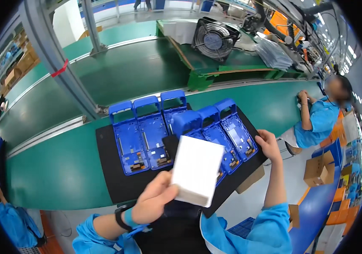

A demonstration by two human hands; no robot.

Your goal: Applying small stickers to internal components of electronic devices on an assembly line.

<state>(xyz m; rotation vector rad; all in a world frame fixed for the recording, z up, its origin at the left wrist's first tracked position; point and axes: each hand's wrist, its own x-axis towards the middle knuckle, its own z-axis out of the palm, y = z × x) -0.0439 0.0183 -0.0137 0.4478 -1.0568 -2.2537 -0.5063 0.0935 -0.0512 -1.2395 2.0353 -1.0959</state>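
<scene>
My left hand [157, 197] is closed on the lower left edge of a white rectangular block [200, 169], held up over a black mat [119, 186]. The block's lower side looks thick, and it hides part of what lies behind. My right hand [269, 144] grips the right edge of the mat, thumb and fingers closed there. Several blue plastic housings [131, 144] with loop handles lie on the mat in two groups, open side up, with small circuit parts and ribbon pieces inside. Behind the block rises a blurred blue handle [186, 122]; whether it joins the block I cannot tell.
The mat lies across a green workbench [58, 169] and overhangs its near edge. Beyond stand a metal post [58, 55], a black fan [215, 40] and a stack of clear plastic bags [274, 53]. A co-worker [323, 114] sits at right, another person [13, 224] at lower left.
</scene>
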